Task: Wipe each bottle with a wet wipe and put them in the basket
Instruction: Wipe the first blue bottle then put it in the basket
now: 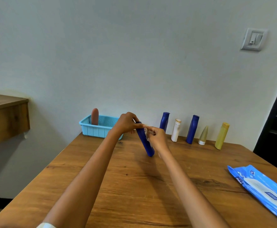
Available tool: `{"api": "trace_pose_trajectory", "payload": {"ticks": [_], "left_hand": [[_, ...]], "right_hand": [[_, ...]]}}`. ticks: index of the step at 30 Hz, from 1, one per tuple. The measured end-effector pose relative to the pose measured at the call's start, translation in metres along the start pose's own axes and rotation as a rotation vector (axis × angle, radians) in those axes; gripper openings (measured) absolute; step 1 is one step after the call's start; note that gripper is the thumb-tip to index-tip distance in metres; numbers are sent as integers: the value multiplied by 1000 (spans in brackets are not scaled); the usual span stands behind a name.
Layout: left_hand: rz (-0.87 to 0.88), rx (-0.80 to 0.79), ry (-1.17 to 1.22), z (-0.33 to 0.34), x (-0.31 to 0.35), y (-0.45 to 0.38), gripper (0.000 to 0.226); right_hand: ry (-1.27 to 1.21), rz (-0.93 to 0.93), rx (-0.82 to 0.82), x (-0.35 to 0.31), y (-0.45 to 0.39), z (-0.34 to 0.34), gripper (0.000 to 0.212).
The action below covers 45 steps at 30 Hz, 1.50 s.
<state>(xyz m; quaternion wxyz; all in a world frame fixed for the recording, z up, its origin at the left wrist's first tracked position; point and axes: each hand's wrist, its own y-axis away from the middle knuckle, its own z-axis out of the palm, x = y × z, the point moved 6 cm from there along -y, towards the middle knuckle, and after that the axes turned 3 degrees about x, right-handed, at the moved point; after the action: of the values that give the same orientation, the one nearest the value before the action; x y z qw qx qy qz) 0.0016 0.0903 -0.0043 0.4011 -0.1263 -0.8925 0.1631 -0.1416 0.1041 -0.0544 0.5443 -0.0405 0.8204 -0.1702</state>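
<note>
My two forearms run up from the bottom edge across the wooden bench [134, 186], and a scrap of pale sleeve shows at the lower left. To the right of my right arm, near the bench's right edge, lies a blue pack of wipes [264, 190], flat, with its white flap facing up.

My left hand [126, 123] pinches the top end of a dark blue bottle [145, 142] between thumb and fingers. The bottle is tilted, top toward the left hand, bottom end down and to the right, on or just above the bench; I cannot tell whether it touches. My right hand [156, 137] holds a white wet wipe [146, 134] against the bottle's right side, fingers curled around the wipe, index finger stretched toward the bottle's top. The two hands are close together, both on the same bottle.

Beyond the left hand, at the wall, sits a light blue basket [98, 129] with one brown bottle [95, 116] standing in it.

Beyond the right hand, a row stands along the wall: a blue bottle [164, 121], a white bottle [176, 130], a second blue bottle [192, 129], a small olive tube [203, 135] on its white cap, and a yellow bottle [222, 135].

A light switch [253, 39] sits high on the wall to the right.
</note>
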Motion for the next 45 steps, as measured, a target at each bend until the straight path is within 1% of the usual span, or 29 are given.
{"api": "trace_pose_trajectory", "payload": {"ticks": [4, 7, 9, 11, 14, 16, 19, 22, 26, 28, 31, 34, 37, 39, 42, 45], "left_hand": [[17, 31, 100, -3, 6, 1, 30], [4, 79, 167, -6, 9, 0, 30], [-24, 137, 228, -10, 9, -1, 31], [-55, 207, 269, -11, 10, -2, 35], [-105, 315, 307, -8, 12, 0, 41], [-118, 357, 315, -7, 15, 1, 43], [-126, 295, 308, 1, 17, 1, 41], [-91, 216, 251, 14, 21, 4, 36], [-68, 183, 276, 17, 23, 3, 40], [-62, 179, 306, 12, 24, 1, 42], [-75, 241, 350, -2, 21, -1, 41], [-107, 263, 437, -13, 12, -1, 41], [-86, 209, 466, -18, 9, 1, 38], [-44, 148, 465, -20, 10, 2, 35], [73, -10, 424, -20, 17, 6, 27], [143, -131, 380, -11, 23, 9, 27]], "right_hand": [[67, 185, -33, 36, 4, -5, 31], [-50, 253, 59, 49, 3, -13, 23], [-118, 256, 144, 48, 0, -18, 19], [-98, 217, 210, 41, -3, -22, 22], [-12, 162, 232, 30, -3, -23, 27], [40, 134, 229, 25, -3, -23, 29], [61, 82, 221, 15, -3, -24, 29], [18, 8, 205, 0, -2, -22, 28], [-146, -90, 233, -24, -2, -24, 27], [-166, -143, 258, -34, -1, -24, 28], [-85, -194, 280, -36, 5, -22, 28], [5, -163, 285, -18, 7, -18, 29], [27, -61, 218, 4, 2, -17, 29], [62, 33, 179, 19, -2, -21, 30], [43, 123, 169, 32, -6, -30, 27], [-148, 134, 169, 24, -7, -36, 25]]}}
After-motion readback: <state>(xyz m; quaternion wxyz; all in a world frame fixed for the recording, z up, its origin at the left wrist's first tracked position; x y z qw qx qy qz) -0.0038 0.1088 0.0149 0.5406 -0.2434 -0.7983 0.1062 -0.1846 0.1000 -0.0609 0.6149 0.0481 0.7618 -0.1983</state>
